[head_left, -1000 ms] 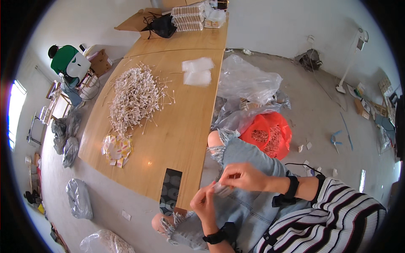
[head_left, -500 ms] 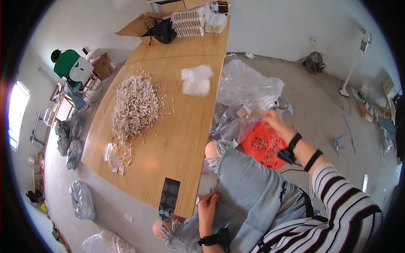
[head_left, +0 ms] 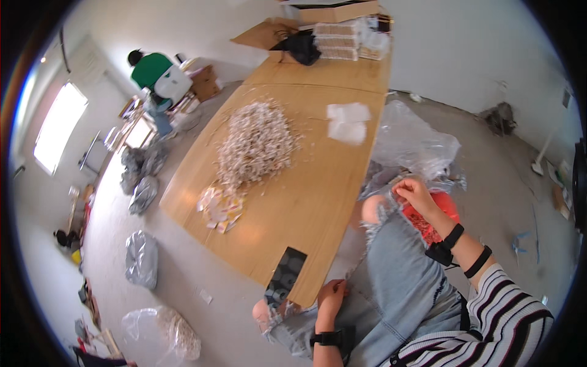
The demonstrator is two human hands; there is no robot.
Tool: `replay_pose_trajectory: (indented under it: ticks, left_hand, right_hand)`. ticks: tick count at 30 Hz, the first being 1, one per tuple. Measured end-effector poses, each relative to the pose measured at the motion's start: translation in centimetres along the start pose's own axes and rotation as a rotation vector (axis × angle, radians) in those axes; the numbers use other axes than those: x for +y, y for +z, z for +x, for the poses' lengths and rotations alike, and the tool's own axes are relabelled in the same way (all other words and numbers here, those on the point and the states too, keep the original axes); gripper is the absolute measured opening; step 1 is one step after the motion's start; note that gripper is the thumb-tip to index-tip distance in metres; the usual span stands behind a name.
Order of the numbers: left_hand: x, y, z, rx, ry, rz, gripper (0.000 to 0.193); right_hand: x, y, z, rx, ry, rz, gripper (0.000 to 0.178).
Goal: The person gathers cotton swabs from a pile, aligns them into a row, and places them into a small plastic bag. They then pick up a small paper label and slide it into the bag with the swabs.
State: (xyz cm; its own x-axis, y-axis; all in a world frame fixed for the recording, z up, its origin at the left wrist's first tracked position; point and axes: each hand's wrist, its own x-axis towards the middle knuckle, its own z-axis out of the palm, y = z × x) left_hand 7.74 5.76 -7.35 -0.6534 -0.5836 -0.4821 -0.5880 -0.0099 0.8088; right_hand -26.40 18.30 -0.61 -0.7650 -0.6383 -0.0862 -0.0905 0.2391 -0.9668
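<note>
My left hand (head_left: 332,298) is low over my lap, beside the near corner of the wooden table (head_left: 306,202). Its fingers are pinched together; what they hold, if anything, is too small to make out. My right hand (head_left: 416,194) is closed in a pinch above my right knee, between the table's right edge and a red basket (head_left: 449,208) of small reddish pieces. Whatever is in those fingers cannot be made out either. On the table lies a big heap of cotton swabs (head_left: 254,144), with small white-and-yellow packets (head_left: 219,208) at its near end.
A dark patterned flat object (head_left: 286,276) lies at the near table corner. Clear plastic sheets (head_left: 351,122) sit farther back, before stacked packs (head_left: 336,41) and a black bag (head_left: 302,48). Large plastic bags (head_left: 416,144) lie right of the table. Another person (head_left: 153,72) in green sits far left.
The view has turned left, so the scene sits farther right. My right hand has moved from over the red basket toward the table edge and my knee. My left hand stays pinched by the corner.
</note>
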Motion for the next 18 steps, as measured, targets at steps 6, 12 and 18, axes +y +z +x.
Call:
replay_pose_trajectory:
  ticks: [6, 12, 18]
  left_hand:
    - [-0.4, 0.8, -0.3, 0.071, 0.006, 0.067, 0.029]
    - [-0.6, 0.9, 0.2, 0.003, -0.08, 0.299, 0.044]
    - [-0.6, 0.8, 1.1, 0.021, -0.046, 0.296, 0.041]
  right_hand:
    - [-5.4, 8.2, 8.1, -0.024, -0.439, -0.369, 0.02]
    - [-5.6, 10.3, 13.5, 0.027, -0.372, -1.14, 0.029]
    - [-4.0, 8.2, 14.6, 0.051, -0.45, -1.127, 0.038]
